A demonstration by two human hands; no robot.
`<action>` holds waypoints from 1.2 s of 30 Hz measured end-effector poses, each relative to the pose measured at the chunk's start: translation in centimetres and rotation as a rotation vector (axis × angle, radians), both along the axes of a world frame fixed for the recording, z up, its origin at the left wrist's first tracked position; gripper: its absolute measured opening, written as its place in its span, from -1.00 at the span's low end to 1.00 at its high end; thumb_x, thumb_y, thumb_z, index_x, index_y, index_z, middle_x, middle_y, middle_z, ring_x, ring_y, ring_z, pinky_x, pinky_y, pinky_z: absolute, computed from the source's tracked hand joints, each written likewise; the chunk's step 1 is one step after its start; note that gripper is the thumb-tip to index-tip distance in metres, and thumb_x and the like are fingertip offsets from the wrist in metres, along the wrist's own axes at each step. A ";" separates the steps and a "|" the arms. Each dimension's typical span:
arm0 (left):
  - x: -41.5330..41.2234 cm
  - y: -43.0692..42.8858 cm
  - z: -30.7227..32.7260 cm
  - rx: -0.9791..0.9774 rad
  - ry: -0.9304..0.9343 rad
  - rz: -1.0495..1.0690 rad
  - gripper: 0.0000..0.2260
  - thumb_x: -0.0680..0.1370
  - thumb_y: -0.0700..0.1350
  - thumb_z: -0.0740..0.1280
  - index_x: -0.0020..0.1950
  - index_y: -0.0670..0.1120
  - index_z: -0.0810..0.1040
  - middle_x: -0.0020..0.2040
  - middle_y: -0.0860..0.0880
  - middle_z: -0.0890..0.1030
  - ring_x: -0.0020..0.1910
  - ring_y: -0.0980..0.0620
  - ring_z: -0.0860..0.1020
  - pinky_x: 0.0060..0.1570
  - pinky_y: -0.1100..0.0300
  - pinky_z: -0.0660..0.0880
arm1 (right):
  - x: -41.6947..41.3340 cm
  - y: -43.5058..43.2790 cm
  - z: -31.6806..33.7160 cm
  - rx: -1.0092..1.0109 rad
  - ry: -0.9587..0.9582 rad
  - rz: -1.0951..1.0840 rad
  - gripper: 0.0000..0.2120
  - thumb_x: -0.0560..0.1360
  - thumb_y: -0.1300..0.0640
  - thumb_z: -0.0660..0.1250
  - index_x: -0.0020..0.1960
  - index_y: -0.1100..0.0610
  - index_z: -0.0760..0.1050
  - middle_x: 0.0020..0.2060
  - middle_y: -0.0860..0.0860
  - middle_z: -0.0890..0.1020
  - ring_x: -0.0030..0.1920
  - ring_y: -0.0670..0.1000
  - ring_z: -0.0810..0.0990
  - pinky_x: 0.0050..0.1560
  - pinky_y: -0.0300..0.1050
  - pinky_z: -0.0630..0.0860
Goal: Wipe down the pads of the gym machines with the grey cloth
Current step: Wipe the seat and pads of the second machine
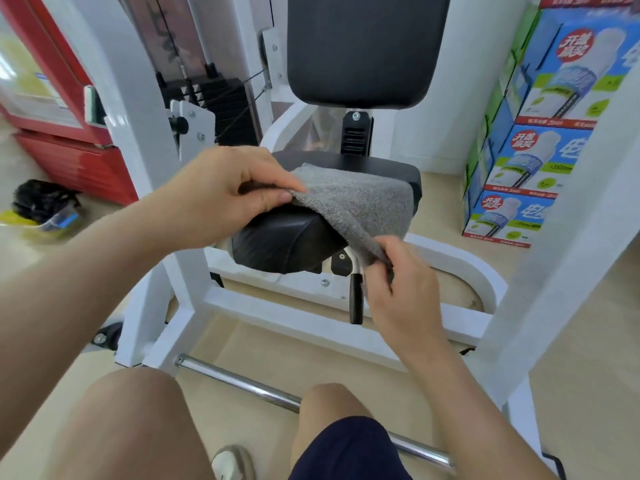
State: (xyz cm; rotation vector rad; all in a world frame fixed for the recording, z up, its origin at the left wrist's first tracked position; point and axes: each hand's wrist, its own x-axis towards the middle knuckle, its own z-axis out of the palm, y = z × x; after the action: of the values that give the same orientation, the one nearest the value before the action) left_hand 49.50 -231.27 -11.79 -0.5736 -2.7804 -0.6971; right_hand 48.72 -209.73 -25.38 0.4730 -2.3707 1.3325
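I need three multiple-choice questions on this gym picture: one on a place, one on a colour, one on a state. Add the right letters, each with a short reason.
1. Where does the grey cloth lie?
A) in a bucket
B) over the black seat pad
C) on a shelf

2. What colour is the machine frame?
A) yellow
B) green
C) white

3. How is the cloth held?
A) both hands pinch it
B) only one hand holds it
C) no hand touches it

Right letters:
1 B, it drapes over the pad's right part.
2 C, its uprights are white.
3 A, the left hand and the right hand each pinch an edge.
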 end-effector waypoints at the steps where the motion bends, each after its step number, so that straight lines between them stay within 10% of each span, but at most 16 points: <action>1: 0.6 -0.2 0.0 0.055 -0.005 0.018 -0.83 0.50 -0.11 0.39 0.04 0.12 0.64 -0.11 0.14 0.62 -0.08 0.22 0.57 0.00 0.45 0.42 | 0.3 0.1 0.0 -0.033 -0.047 0.074 -0.86 0.53 0.27 0.15 -0.04 0.07 0.42 -0.37 -0.09 0.45 -0.36 -0.10 0.40 -0.36 -0.27 0.26; 18: 5.8 -4.4 -3.6 0.426 0.122 0.164 -0.79 0.47 -0.19 0.40 -0.11 0.16 0.67 -0.06 0.11 0.68 -0.01 0.11 0.63 0.07 0.23 0.52 | 1.4 7.2 2.3 -0.105 -0.610 0.628 -0.76 0.41 0.45 0.38 -0.16 0.14 0.68 -0.19 0.16 0.64 -0.28 -0.06 0.52 -0.33 -0.24 0.45; 26: 1.9 -6.9 -1.6 0.791 -0.020 -0.001 -0.86 0.39 -0.05 0.48 -0.08 0.13 0.70 -0.26 0.11 0.66 -0.27 0.15 0.57 -0.21 0.31 0.54 | -2.2 4.4 7.5 -0.875 -0.441 0.334 -0.56 0.44 0.47 0.15 -0.33 0.05 0.63 -0.36 -0.02 0.61 -0.29 -0.07 0.62 -0.28 -0.21 0.62; 31: -1.2 -7.7 3.9 0.661 -0.301 -0.003 -0.82 0.33 -0.21 0.49 -0.17 0.07 0.72 -0.26 0.09 0.71 -0.25 0.17 0.64 -0.17 0.38 0.56 | -4.4 3.2 14.9 -0.721 -0.408 0.334 -0.83 0.20 0.29 0.45 -0.25 0.08 0.66 -0.31 0.01 0.64 -0.17 0.05 0.64 -0.13 -0.10 0.63; 36: -3.8 -6.5 10.4 0.246 -0.417 0.053 -0.87 0.49 -0.15 0.42 -0.16 0.08 0.67 -0.25 0.11 0.69 -0.26 0.19 0.63 -0.17 0.35 0.55 | -5.6 0.8 22.9 -0.144 -0.378 -0.034 -0.81 0.44 0.32 0.40 -0.21 0.03 0.58 -0.35 -0.01 0.61 -0.34 -0.14 0.59 -0.33 -0.21 0.61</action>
State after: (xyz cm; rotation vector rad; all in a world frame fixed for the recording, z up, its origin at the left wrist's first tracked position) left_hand 45.74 -237.82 -1.41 -0.3341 -2.9928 -1.2502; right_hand 43.15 -208.94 -2.46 0.1459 -2.5338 1.6859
